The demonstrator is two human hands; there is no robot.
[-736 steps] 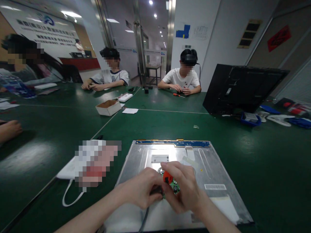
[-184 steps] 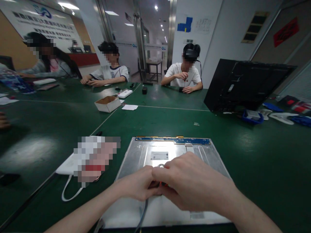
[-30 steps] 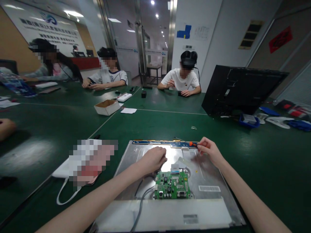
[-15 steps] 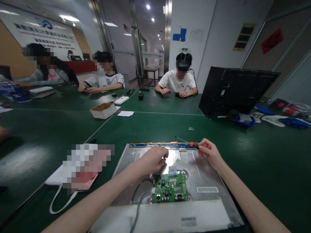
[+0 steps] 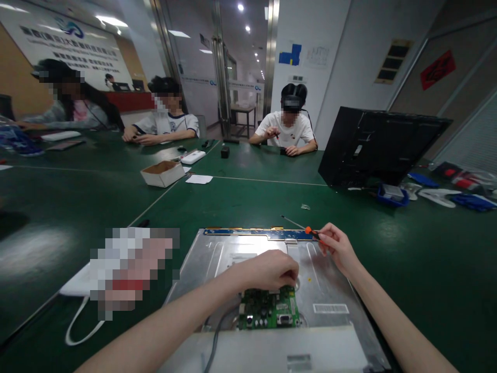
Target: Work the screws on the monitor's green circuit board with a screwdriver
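The board point(image 5: 268, 311) on the panel point(image 5: 330, 290) looks light, stiff and fragile, best held by its edges. The left grip point(image 5: 272, 269) curls over its far side, contents hidden; the right grip point(image 5: 337, 247) pinches the screwdriver point(image 5: 308, 230), probably light and rigid.

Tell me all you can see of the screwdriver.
The screwdriver has an orange-and-black handle, partly hidden by the right hand gripping it, and a slim, straight shaft that looks metal. It slants over the blue strip, tip pointing away and leftward, beyond the panel's far edge. Tip shape and any contact with the strip are unclear.
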